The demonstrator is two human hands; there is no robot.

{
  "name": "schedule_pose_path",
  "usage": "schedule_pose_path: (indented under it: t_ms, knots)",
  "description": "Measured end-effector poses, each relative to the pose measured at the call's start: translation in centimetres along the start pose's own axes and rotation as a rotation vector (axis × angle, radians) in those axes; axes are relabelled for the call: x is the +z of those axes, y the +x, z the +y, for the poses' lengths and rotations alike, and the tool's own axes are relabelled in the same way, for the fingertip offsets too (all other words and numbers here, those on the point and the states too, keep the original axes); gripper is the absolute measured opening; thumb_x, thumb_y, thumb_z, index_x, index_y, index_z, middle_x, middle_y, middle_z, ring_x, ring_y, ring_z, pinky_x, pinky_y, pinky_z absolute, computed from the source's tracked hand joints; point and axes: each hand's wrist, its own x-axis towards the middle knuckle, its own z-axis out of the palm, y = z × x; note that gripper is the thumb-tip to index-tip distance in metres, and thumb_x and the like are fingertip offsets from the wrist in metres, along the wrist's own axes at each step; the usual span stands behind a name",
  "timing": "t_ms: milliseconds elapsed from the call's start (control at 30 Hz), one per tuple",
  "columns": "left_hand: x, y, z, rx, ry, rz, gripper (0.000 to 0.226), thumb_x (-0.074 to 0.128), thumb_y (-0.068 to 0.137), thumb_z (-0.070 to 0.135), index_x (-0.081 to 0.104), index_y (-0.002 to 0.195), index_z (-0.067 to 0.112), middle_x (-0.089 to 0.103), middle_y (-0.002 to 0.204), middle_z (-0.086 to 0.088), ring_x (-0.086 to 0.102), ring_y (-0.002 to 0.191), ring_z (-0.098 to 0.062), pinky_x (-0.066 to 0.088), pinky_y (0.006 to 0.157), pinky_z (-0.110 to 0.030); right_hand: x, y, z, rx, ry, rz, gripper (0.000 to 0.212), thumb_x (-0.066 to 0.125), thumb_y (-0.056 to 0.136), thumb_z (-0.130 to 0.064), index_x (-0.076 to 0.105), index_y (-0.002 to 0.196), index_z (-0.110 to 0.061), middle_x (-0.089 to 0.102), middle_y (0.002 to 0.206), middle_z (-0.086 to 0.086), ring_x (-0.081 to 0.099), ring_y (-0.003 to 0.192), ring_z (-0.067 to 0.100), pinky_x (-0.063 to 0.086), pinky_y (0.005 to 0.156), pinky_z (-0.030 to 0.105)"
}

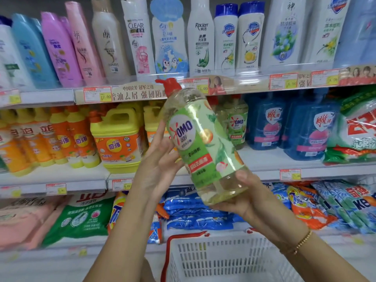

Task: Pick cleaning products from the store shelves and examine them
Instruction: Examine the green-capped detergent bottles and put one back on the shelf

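Observation:
A clear OMO dish-soap bottle point(200, 143) with a green label and a red pump top is tilted to the left in front of the middle shelf. My right hand point(242, 198) grips its base from below, thumb on the front. My left hand point(160, 159) rests against the bottle's left side behind the label, fingers fairly straight. The label faces me.
A white shopping basket point(219, 259) with red handles sits below my hands. The top shelf holds shampoo bottles point(140, 37). The middle shelf holds yellow jugs point(120, 137), another OMO bottle point(236, 125) and blue bottles point(266, 123). Detergent bags point(195, 210) fill the bottom shelf.

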Motion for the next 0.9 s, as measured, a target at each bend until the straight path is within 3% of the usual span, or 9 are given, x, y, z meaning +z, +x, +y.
schedule_pose_path:
  t_ms: [100,200,300,400,567,667,733,800,900]
  knots:
    - [-0.8,0.2,0.0,-0.037,0.016,0.026,0.101,0.095,0.045,0.034,0.052,0.135,0.022,0.064,0.122,-0.010,0.062,0.107,-0.025,0.054,0.086,-0.044,0.0,-0.8,-0.5,0.132,0.164,-0.078,0.076,0.083,0.056,-0.052,0.059,0.124,-0.026,0.058,0.129,0.018,0.061,0.105,0.047,0.055,0.078,0.052]
    - [-0.6,-0.1,-0.2,-0.063,0.077,0.065,0.088,0.093,0.046,0.033,0.058,0.125,0.017,0.071,0.110,-0.009,0.068,0.099,-0.024,0.058,0.083,-0.045,0.3,-2.0,-1.4,0.252,0.200,-0.114,0.073,0.062,0.071,-0.066,0.053,0.130,-0.026,0.059,0.128,0.018,0.063,0.096,0.049,0.056,0.081,0.051]
    - [0.0,-0.7,-0.8,-0.155,0.054,0.142,0.071,0.083,0.046,0.030,0.061,0.110,0.012,0.074,0.092,-0.014,0.073,0.079,-0.025,0.059,0.058,-0.034,0.6,-3.4,-2.9,0.316,0.180,-0.053,0.078,0.042,0.074,-0.071,0.056,0.127,-0.016,0.065,0.118,0.020,0.068,0.080,0.042,0.058,0.071,0.044]
    - [1.0,-1.5,-2.1,-0.285,-0.020,0.194,0.058,0.076,0.059,0.028,0.060,0.111,0.006,0.072,0.084,-0.019,0.073,0.071,-0.026,0.057,0.051,-0.033,0.7,-4.7,-3.9,0.340,0.120,-0.043,0.078,0.039,0.075,-0.074,0.062,0.122,-0.015,0.066,0.115,0.021,0.069,0.075,0.040,0.057,0.073,0.041]
    - [2.1,-2.4,-3.5,-0.366,-0.042,0.241,0.074,0.082,0.056,0.027,0.057,0.122,0.001,0.072,0.091,-0.017,0.073,0.075,-0.027,0.059,0.058,-0.036,0.5,-6.4,-4.3,0.351,0.140,-0.025,0.076,0.037,0.080,-0.071,0.056,0.126,-0.015,0.065,0.114,0.023,0.070,0.077,0.040,0.061,0.065,0.038]
    - [3.0,-2.2,-4.2,-0.494,-0.060,0.246,0.095,0.087,0.054,0.043,0.051,0.131,0.000,0.063,0.124,-0.019,0.063,0.112,-0.031,0.047,0.100,-0.048,0.2,-7.2,-4.4,0.327,0.080,-0.023,0.073,0.037,0.080,-0.069,0.058,0.123,-0.015,0.066,0.113,0.022,0.070,0.078,0.038,0.060,0.071,0.039]
    - [3.9,-2.0,-4.6,-0.545,-0.096,0.196,0.108,0.091,0.046,0.047,0.050,0.136,0.005,0.058,0.133,-0.017,0.055,0.123,-0.031,0.037,0.110,-0.051,-0.3,-7.6,-4.4,0.309,0.037,-0.024,0.072,0.039,0.079,-0.067,0.059,0.122,-0.013,0.067,0.112,0.021,0.071,0.079,0.036,0.060,0.070,0.039]
    - [4.6,-1.6,-5.0,-0.545,-0.075,0.177,0.095,0.084,0.054,0.047,0.053,0.134,0.007,0.059,0.132,-0.015,0.057,0.121,-0.030,0.042,0.105,-0.049,-1.1,-8.3,-4.6,0.301,-0.005,-0.043,0.071,0.041,0.078,-0.064,0.057,0.124,-0.012,0.067,0.112,0.021,0.070,0.082,0.036,0.060,0.070,0.038]
    - [5.5,-1.4,-5.2,-0.521,-0.034,0.059,0.073,0.088,0.051,0.039,0.068,0.114,0.007,0.066,0.121,-0.016,0.066,0.107,-0.030,0.057,0.080,-0.052,-3.6,-9.2,-3.9,0.288,-0.075,0.018,0.064,0.044,0.081,-0.055,0.055,0.128,-0.012,0.067,0.114,0.018,0.070,0.090,0.034,0.059,0.071,0.034]
